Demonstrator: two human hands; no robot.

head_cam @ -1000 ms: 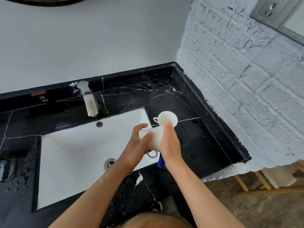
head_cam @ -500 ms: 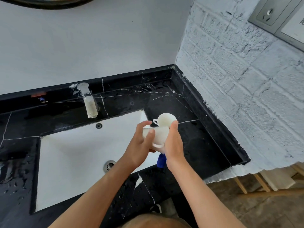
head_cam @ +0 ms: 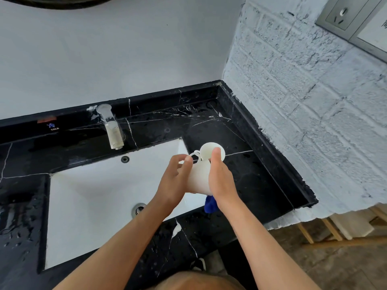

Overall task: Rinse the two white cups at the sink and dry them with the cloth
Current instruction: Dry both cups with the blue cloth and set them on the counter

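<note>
One white cup point(head_cam: 199, 178) is gripped between the left hand point(head_cam: 174, 181) and right hand point(head_cam: 222, 181) over the sink's point(head_cam: 94, 195) right edge (blue cloth point(head_cam: 210, 204) is tucked under the right palm); the second cup point(head_cam: 211, 150) is parked just behind on the countertop point(head_cam: 261, 181).

Place: a washroom or bathroom vanity corner.
Basin: white rectangular sink point(head_cam: 88, 197) set under a black marble countertop point(head_cam: 240, 147).
Tap: chrome faucet point(head_cam: 112, 130) at the counter's back edge.
Walls: white-painted brick wall point(head_cam: 303, 105) on the right carrying a wall socket point(head_cam: 337, 15).
</note>
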